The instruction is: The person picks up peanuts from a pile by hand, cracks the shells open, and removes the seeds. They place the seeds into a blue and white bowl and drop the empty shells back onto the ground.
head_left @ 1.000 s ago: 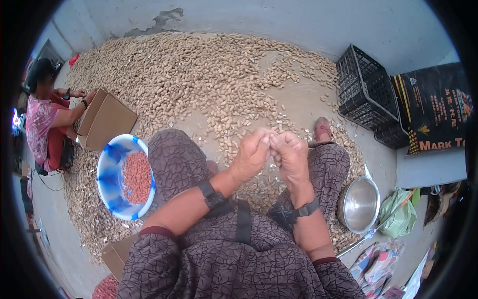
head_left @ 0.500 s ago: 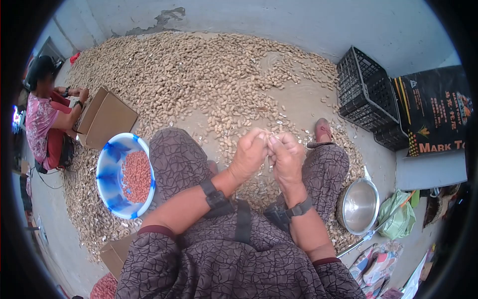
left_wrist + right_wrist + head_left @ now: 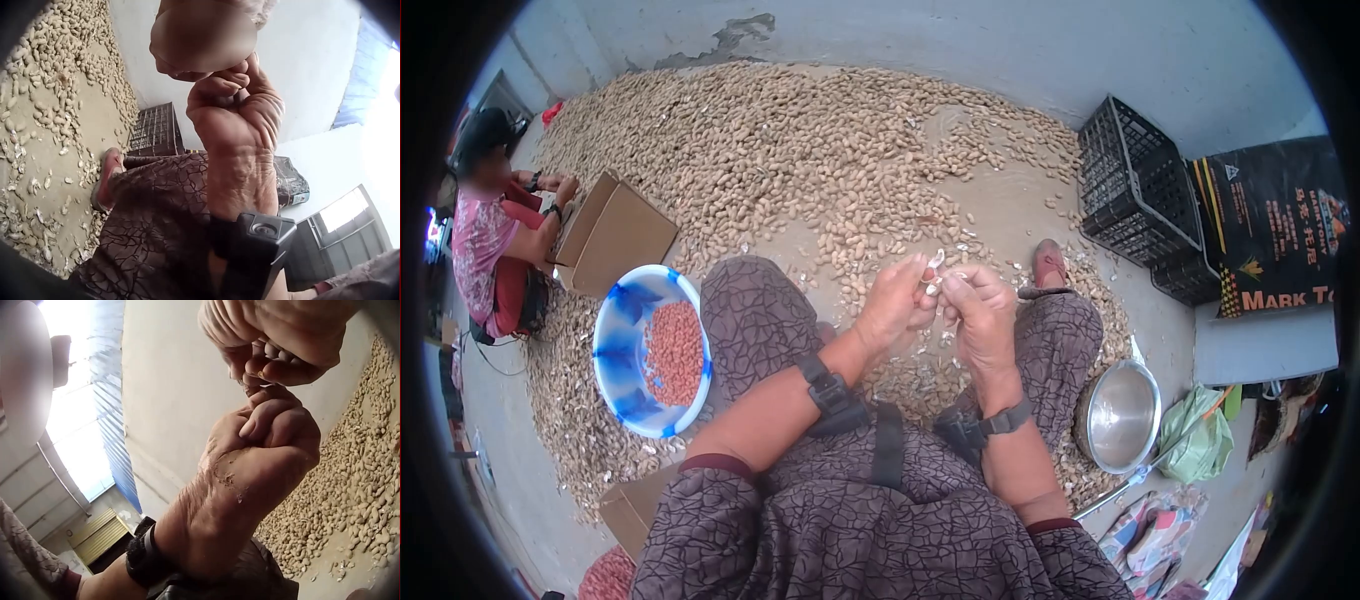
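Observation:
Both hands meet in front of the knees in the head view. My left hand (image 3: pixel 893 303) holds a split peanut shell (image 3: pixel 936 259) at its fingertips, the pale inside showing. Another piece of shell (image 3: pixel 931 287) sits between the two hands. With curled fingers and the thumb against the index finger, my right hand (image 3: pixel 982 315) pinches the peanut shell from the other side. In the left wrist view, the right hand (image 3: pixel 240 125) shows its curled fingers up against the left. The right wrist view has the left hand (image 3: pixel 250 450) below the right hand (image 3: pixel 281 331), fingertips together.
Unshelled peanuts (image 3: pixel 800 150) spread over the floor ahead. To the left stands a blue-and-white basin (image 3: pixel 610 350) with pink kernels (image 3: pixel 675 355). Another person (image 3: pixel 490 230) sits by a cardboard box (image 3: pixel 625 235). On the right are a black crate (image 3: pixel 1135 185) and a metal bowl (image 3: pixel 1122 415).
Earlier the hands were pressed together with the peanut hidden between the fingertips. Now they have parted slightly, and the opened shell shows. The other person's hands have shifted a little by the box.

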